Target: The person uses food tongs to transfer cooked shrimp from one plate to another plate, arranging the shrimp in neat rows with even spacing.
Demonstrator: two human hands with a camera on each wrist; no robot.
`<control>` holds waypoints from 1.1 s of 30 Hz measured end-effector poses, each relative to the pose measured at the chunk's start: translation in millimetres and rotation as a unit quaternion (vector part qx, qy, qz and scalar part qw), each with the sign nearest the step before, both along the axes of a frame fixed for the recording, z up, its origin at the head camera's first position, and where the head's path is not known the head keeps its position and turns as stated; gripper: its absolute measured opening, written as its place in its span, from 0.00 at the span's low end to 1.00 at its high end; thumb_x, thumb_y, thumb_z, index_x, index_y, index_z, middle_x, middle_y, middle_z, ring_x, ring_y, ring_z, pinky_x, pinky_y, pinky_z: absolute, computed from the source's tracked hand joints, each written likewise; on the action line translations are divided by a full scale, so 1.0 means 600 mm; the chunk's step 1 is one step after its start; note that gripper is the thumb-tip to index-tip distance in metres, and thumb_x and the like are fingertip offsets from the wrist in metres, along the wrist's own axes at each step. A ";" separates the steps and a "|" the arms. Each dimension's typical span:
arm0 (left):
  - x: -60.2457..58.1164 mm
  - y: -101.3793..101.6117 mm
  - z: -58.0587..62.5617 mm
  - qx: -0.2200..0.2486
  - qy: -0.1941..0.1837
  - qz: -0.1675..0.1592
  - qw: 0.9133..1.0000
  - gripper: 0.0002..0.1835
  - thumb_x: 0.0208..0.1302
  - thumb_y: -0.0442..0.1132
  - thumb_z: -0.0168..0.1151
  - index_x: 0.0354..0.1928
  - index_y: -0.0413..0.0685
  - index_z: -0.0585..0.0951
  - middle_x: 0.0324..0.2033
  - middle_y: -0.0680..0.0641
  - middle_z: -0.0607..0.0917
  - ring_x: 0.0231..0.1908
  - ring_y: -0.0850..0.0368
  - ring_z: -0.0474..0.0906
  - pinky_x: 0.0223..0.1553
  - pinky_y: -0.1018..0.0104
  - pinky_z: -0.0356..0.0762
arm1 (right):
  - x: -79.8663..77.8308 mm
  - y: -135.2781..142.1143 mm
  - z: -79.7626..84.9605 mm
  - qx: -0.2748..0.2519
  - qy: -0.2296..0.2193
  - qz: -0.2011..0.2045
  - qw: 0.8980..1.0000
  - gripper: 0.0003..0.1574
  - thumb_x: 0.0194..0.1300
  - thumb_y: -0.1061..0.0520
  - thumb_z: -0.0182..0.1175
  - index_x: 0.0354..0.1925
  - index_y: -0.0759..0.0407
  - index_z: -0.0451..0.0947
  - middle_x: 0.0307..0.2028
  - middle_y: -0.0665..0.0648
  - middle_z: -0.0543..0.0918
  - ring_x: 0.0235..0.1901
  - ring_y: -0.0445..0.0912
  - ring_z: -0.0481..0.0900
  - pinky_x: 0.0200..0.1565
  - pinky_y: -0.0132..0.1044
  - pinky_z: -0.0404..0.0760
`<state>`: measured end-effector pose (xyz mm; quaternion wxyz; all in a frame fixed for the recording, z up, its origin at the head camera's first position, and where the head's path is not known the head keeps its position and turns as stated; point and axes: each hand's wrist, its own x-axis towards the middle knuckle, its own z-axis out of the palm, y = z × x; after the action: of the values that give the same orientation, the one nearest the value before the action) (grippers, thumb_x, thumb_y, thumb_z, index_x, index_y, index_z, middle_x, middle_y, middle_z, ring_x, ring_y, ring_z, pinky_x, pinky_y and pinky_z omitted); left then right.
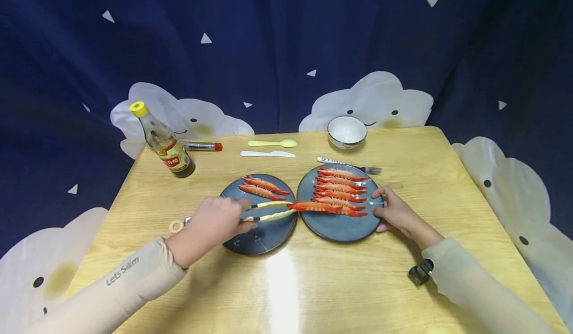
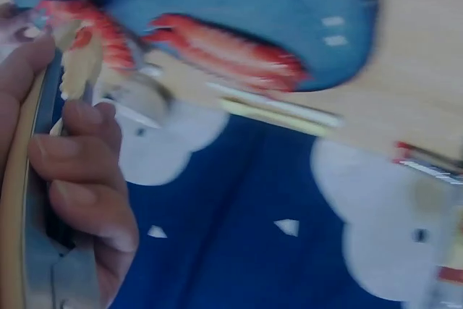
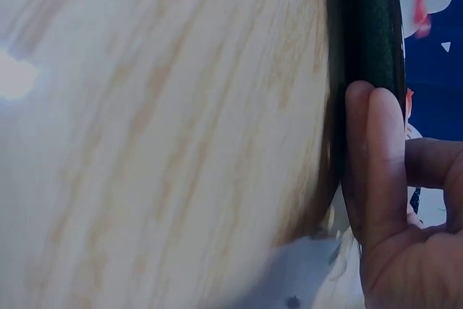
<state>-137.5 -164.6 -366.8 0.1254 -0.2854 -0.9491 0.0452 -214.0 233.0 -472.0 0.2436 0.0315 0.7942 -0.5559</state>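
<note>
Holding a shrimp (image 1: 313, 206) over the right plate (image 1: 331, 231)!

Head view: clamping one end with tongs (image 1: 270, 216); looks light, firm, maybe slippery. Grip mid-body! Left wrist: gripping tongs in left hand (image 2: 83, 171) with curled fingers. Right wrist: pinching plate rim between right hand (image 3: 394, 233) fingers and thumb.

Home-like dining setting, wooden table (image 1: 358, 289), cloud-print curtain (image 1: 277, 50), blue plates (image 1: 337, 229), sauce bottle (image 1: 164, 144)

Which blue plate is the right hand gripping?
The right plate, bearing the longer row of shrimp: the right hand pinches its edge. The left plate bears fewer.
</note>
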 end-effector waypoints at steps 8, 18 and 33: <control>-0.019 0.066 -0.003 -0.016 -0.054 -0.035 0.998 0.20 0.41 0.61 0.63 0.23 0.54 0.75 0.11 0.58 0.67 0.12 0.62 0.64 0.11 0.66 0.62 | -0.001 -0.011 -0.006 0.007 0.018 0.011 1.000 0.25 0.58 0.66 0.51 0.52 0.59 0.54 0.25 0.60 0.61 0.14 0.46 0.70 0.23 0.46 0.76; -0.032 0.088 -0.008 -0.038 -0.117 -0.007 0.992 0.19 0.42 0.61 0.62 0.20 0.56 0.72 0.10 0.58 0.66 0.13 0.63 0.64 0.12 0.66 0.61 | 0.003 -0.008 -0.009 -0.002 0.013 0.004 1.000 0.25 0.58 0.67 0.50 0.52 0.58 0.54 0.25 0.61 0.63 0.14 0.47 0.72 0.23 0.47 0.76; -0.063 0.096 0.011 -0.106 -0.075 -0.045 0.990 0.19 0.38 0.62 0.64 0.27 0.58 0.79 0.21 0.58 0.77 0.24 0.61 0.74 0.22 0.66 0.70 | 0.005 0.003 -0.007 -0.005 0.014 -0.005 1.000 0.25 0.58 0.67 0.50 0.52 0.58 0.54 0.26 0.61 0.63 0.15 0.47 0.72 0.23 0.47 0.76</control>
<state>-175.0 -107.0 -360.2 0.0243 -0.3425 -0.9317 0.1181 -211.2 234.5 -476.4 0.2295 0.0262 0.7945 -0.5616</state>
